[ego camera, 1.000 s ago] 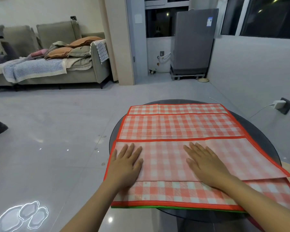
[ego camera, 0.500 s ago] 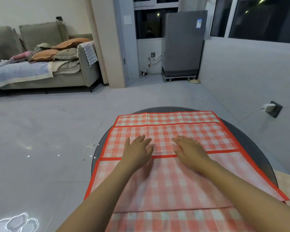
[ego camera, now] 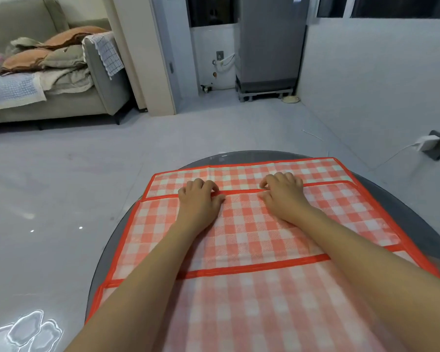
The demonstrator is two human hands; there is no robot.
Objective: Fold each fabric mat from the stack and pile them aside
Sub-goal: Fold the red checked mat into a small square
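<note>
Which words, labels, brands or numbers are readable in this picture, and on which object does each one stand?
No text can be read in this picture.
Fabric mats: only a red and white check pattern with a red border, no print.
Grey appliance by the window: no label shows in this view.
White charger in the wall socket: too small to show any marking.

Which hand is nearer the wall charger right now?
Right. The right hand grips the mat's red border on the wall charger's side; the left hand grips the same border farther from it.
</note>
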